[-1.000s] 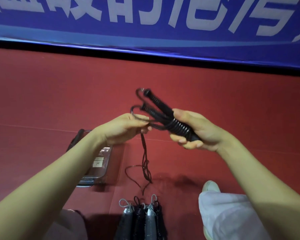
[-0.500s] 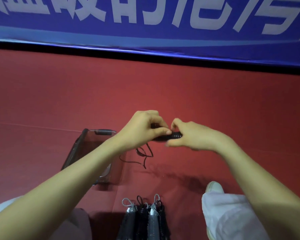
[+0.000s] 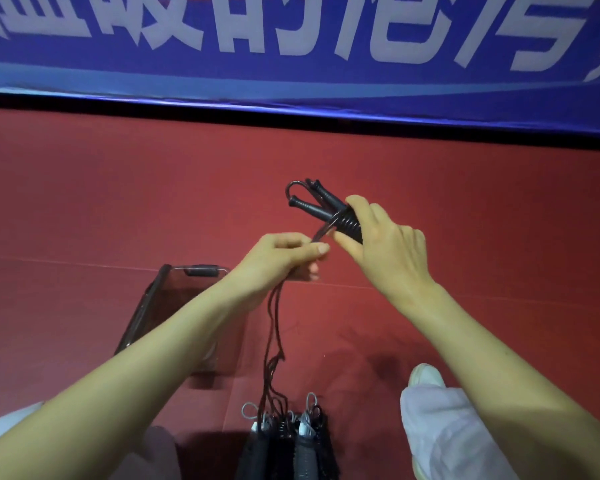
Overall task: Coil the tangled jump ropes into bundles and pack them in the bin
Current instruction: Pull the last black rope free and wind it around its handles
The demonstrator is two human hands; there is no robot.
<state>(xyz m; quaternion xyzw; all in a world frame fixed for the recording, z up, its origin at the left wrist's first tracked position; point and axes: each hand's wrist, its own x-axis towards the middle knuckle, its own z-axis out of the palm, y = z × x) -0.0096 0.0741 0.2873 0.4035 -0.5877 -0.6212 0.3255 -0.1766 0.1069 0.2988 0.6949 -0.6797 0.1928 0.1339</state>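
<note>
Since the earlier frame the hands had lifted apart: the right hand [image 3: 385, 251] curled round the cord-wrapped end of the two black jump-rope handles [image 3: 321, 209], whose long axis slanted up-left toward the blue banner [image 3: 291, 84]. The left hand [image 3: 281, 258] pinched the loose black cord [image 3: 321, 233] just beside them, its tail hanging over the red floor [image 3: 118, 202] toward the bundled ropes [image 3: 281, 445], beside the smoky plastic bin [image 3: 144, 306].

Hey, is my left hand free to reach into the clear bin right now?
Likely not: the left hand pinches the jump rope, though the bin lies close under that forearm, nothing between.
</note>
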